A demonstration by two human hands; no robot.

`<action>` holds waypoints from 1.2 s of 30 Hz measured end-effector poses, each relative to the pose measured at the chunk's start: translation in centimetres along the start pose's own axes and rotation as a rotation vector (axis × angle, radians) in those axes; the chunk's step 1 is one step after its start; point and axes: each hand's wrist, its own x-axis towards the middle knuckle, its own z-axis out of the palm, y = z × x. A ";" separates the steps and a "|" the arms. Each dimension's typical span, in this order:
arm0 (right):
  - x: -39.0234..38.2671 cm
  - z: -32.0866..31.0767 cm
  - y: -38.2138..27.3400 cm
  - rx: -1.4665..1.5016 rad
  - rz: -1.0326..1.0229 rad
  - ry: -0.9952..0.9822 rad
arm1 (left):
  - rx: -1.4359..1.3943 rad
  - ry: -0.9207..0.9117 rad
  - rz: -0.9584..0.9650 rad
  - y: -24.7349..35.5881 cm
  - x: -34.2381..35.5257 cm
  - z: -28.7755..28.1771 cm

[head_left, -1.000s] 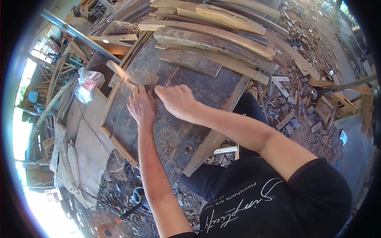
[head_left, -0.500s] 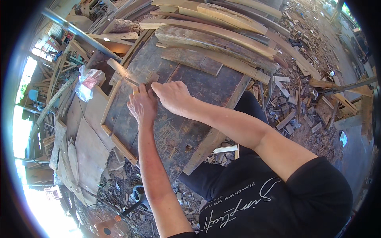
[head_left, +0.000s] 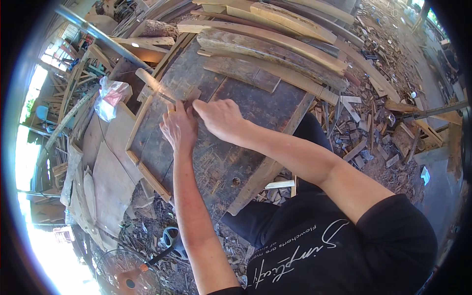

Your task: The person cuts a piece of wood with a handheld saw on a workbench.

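My left hand [head_left: 179, 129] lies on the dark, worn workbench top [head_left: 221, 162] with its fingers curled around the metal shaft of a wooden-handled tool [head_left: 150, 81]. The pale handle points away to the upper left. My right hand [head_left: 221, 118] is right beside it, touching it, fingers bent down onto a small wood block [head_left: 192, 93] at the tool's shaft. The fingertips and the tool's tip are hidden under the hands.
Long rough planks [head_left: 275, 51] and a short dark board [head_left: 243, 73] lie across the bench's far side. A crumpled plastic bag [head_left: 112, 96] sits to the left on flat boards [head_left: 110, 182]. Wood scraps [head_left: 364, 142] litter the ground on the right. A wire fan guard [head_left: 125, 275] is below left.
Both hands stay together on the tool and block, shifting only slightly toward the far side of the bench.
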 end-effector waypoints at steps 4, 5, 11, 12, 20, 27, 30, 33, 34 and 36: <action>-4.7 -3.9 -0.4 0.026 0.091 -0.145 | -0.015 0.000 -0.012 0.4 -0.1 -0.7; -5.0 -4.4 -0.3 0.022 0.124 -0.190 | -0.010 -0.011 -0.003 0.6 -0.1 -0.8; -0.2 -0.9 -0.3 0.029 0.040 -0.059 | -0.022 0.008 -0.004 0.3 -0.1 -0.4; 0.1 -0.8 -0.7 0.031 0.033 -0.060 | -0.019 0.010 -0.009 0.2 -0.1 -0.4; -4.8 -3.8 -0.4 0.027 0.131 -0.180 | -0.006 0.012 -0.009 0.3 -0.2 -0.7; -2.4 -2.0 -0.3 0.024 0.040 -0.072 | -0.027 -0.017 -0.020 0.3 0.0 -0.2; -5.9 -4.2 0.0 0.028 0.088 -0.159 | -0.017 -0.034 -0.017 0.3 -0.2 -0.7; -4.8 -3.9 -0.2 0.027 0.094 -0.165 | -0.029 -0.015 -0.007 0.0 -0.2 -0.9; -3.3 -3.5 -0.2 0.015 0.058 -0.118 | -0.031 -0.012 0.006 0.2 0.0 -0.8; -0.8 -1.3 -0.4 0.018 0.035 -0.064 | -0.020 -0.013 -0.013 0.2 -0.1 -0.6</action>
